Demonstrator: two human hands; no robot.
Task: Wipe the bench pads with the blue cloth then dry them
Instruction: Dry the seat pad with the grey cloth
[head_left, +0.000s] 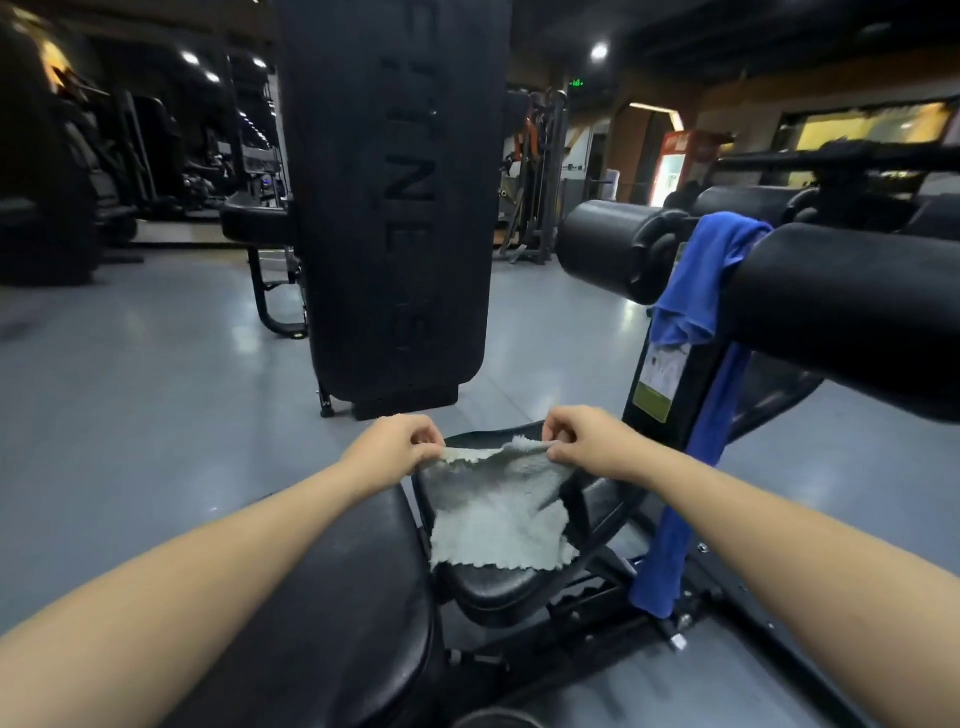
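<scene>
Blue cloth (693, 291) draped, lower end hidden behind frame; grey cloth (498, 514) pinched by both hands

left hand (397, 441) bare | right hand (582, 436) bare | forearms unsleeved

Dim overall; lit by ceiling spotlights (599, 51) far beyond the grip, glaring off glossy floor (156, 364); edges blurred, bowed.
</scene>
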